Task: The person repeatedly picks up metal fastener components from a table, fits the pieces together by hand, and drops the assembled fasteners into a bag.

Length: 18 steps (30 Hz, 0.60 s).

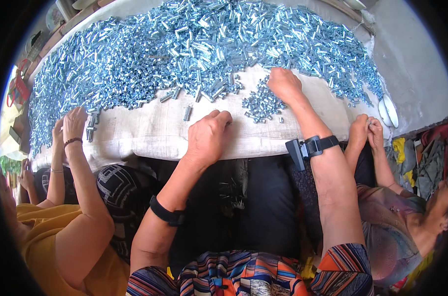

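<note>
My left hand (pixel 209 137) is closed, low over the cloth near the table's front edge. Its curled fingers hide whatever they may hold. A short silvery metal cylinder (pixel 187 113) lies on the cloth just beyond it. My right hand (pixel 284 86) is closed too, fingertips down at the far right side of a small heap of short metal pieces (pixel 262 102). What is between those fingers cannot be seen. Beyond both hands spreads a wide pile of shiny bluish metal cylinders (pixel 204 44), some long and some short.
Pale cloth (pixel 155 130) covers the table. A co-worker's hands (pixel 75 123) are at the pile on the left; another person's hands (pixel 366 130) meet at the right edge. White oval objects (pixel 388 111) sit at the right corner. Dark-trousered legs (pixel 268 202) are under the table edge.
</note>
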{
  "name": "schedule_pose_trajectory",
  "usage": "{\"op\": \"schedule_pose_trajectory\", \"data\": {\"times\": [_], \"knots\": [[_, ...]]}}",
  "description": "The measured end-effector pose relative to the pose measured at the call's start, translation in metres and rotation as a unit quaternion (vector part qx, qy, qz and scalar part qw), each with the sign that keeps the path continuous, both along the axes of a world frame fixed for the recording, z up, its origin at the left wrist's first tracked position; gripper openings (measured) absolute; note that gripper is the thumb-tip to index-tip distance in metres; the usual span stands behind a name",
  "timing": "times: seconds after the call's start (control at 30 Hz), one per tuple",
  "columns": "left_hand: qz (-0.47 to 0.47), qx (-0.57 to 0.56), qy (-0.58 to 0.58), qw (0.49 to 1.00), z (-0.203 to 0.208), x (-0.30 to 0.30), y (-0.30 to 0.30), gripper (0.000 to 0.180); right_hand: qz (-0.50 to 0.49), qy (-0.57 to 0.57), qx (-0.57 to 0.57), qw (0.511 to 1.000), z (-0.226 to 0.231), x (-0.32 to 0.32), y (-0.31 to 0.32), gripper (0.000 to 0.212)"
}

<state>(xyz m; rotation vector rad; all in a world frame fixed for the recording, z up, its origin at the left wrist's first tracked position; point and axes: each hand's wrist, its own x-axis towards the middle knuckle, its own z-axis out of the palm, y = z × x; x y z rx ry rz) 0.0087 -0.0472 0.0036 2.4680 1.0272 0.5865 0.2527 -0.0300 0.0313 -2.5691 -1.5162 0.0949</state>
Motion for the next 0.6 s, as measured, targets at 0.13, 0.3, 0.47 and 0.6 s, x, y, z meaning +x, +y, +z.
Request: {"op": "schedule_pose_trajectory", "data": {"times": [0.13,0.3,0.47,0.6], "knots": [[-0.008,-0.140,-0.154,0.978,0.002,-0.019,-0.003,0.014,0.028,0.043,0.142,0.989,0.002,-0.001,-0.024,0.018],[-0.016,-0.458,-0.328,0.826,0.014,-0.035,-0.014,0.015,0.008,0.497,0.280,0.822,0.011,-0.048,-0.063,0.013],[-0.013,-0.508,-0.391,0.768,0.026,-0.046,-0.028,0.014,0.058,0.714,0.281,0.639,0.011,-0.099,-0.107,0.012],[-0.039,-0.517,-0.425,0.742,0.022,-0.049,-0.038,0.014,0.065,0.726,0.268,0.629,0.002,-0.116,-0.129,0.009]]}}
